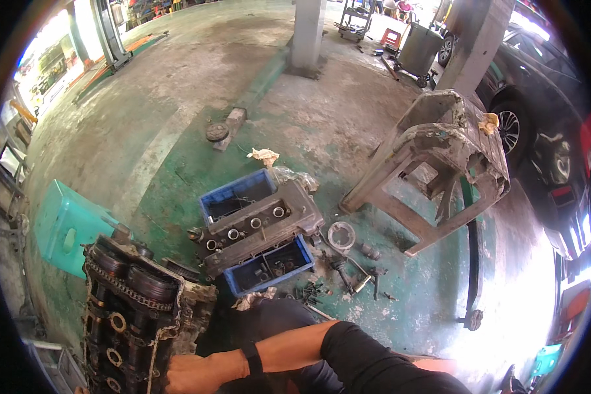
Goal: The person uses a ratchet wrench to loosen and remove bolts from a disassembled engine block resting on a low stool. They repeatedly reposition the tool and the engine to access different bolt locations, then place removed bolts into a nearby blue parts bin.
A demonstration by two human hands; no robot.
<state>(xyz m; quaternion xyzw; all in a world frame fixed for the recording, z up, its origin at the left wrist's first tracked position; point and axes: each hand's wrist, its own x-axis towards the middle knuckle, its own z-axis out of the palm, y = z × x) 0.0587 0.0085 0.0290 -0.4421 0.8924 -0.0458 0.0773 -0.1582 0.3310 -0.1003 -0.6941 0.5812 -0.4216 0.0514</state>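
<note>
My right hand (189, 374) comes in low across the picture, its fingers curled against the right side of a dark, oily engine cylinder head (128, 328). What those fingers hold, if anything, is hidden. Round metal timing gears (152, 284) with a chain (121, 284) sit at the far end of this engine part. A small skin-coloured patch at the lower left edge of the engine part seems to be my left hand (81, 390); its fingers cannot be made out. Beyond my knees lies a grey-brown valve cover (259, 226) with several round holes, resting across two blue trays.
The blue trays (207, 209) hold small parts. A metal ring (341, 235), ignition coils (338, 264) and bolts lie on the green floor to their right. A turquoise stool (65, 226) stands left, a dirty plastic stool (400, 197) right. Farther off are a pillar (306, 39) and a dark car (548, 118).
</note>
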